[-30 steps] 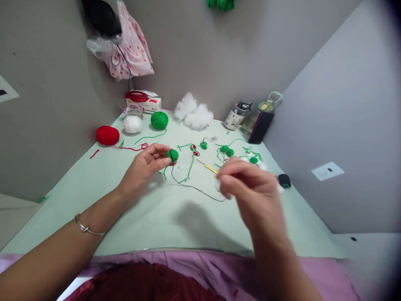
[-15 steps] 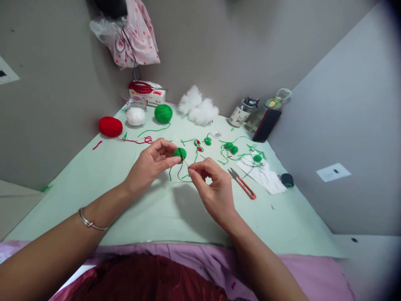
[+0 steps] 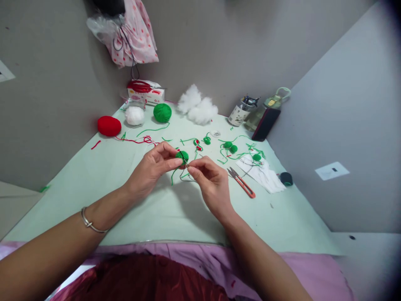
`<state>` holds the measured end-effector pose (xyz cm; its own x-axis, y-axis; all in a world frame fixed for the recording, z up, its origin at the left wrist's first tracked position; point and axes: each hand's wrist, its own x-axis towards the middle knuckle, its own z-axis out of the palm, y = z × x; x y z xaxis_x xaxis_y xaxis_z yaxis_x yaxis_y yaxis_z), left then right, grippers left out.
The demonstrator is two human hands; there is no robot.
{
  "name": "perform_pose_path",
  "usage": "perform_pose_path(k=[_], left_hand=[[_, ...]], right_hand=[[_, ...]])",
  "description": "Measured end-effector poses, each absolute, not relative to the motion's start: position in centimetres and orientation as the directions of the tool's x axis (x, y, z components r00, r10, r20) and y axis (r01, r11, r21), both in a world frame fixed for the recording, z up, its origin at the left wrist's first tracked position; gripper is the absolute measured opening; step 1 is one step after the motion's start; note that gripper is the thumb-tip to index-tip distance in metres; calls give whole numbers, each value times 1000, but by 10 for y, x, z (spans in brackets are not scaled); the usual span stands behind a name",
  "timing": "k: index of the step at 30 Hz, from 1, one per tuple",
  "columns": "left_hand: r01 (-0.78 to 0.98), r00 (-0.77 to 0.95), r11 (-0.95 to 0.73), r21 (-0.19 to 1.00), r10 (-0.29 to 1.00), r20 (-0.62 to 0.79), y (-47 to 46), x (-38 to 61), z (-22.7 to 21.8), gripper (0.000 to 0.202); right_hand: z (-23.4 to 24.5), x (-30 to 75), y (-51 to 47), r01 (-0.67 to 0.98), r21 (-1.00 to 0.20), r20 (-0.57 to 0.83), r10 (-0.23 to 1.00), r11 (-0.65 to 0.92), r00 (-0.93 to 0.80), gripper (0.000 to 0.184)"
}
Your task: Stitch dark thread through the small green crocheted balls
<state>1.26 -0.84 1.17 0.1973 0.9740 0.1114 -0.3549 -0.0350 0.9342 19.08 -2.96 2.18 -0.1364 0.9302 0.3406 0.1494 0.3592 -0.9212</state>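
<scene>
A small green crocheted ball [image 3: 182,157] with dark thread across it is pinched between the thumb and fingers of my left hand [image 3: 158,164]. My right hand [image 3: 210,175] grips a thin sewing needle [image 3: 187,164] close to the ball's lower right side. The needle's tip meets the ball, though I cannot tell how deep it goes. Dark thread [image 3: 184,179] hangs in a loop below, between the hands. Just beyond my right hand lie orange-handled thread snips [image 3: 242,183], blades pointing up and left.
Red [image 3: 109,126], white [image 3: 134,116] and green yarn balls [image 3: 162,113] sit at the back left. White stuffing [image 3: 200,109] lies at the back. Small green crocheted pieces [image 3: 230,147], a tissue [image 3: 261,173], a black thread spool [image 3: 286,179], a pen holder [image 3: 238,115] and a phone [image 3: 266,124] are on the right.
My right hand has come closer to the ball with the needle. The ball and my left hand have shifted slightly right and down.
</scene>
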Motion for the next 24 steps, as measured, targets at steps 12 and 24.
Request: perform_pose_path(k=[12, 24], left_hand=[[-149, 101, -284, 947, 948, 300, -11, 16, 6, 21], [150, 174, -528, 836, 846, 504, -10, 19, -5, 18]], right_hand=[[20, 188, -23, 6, -994, 110, 981, 112, -157, 18], [29, 191, -28, 540, -625, 541, 812, 563, -219, 13]])
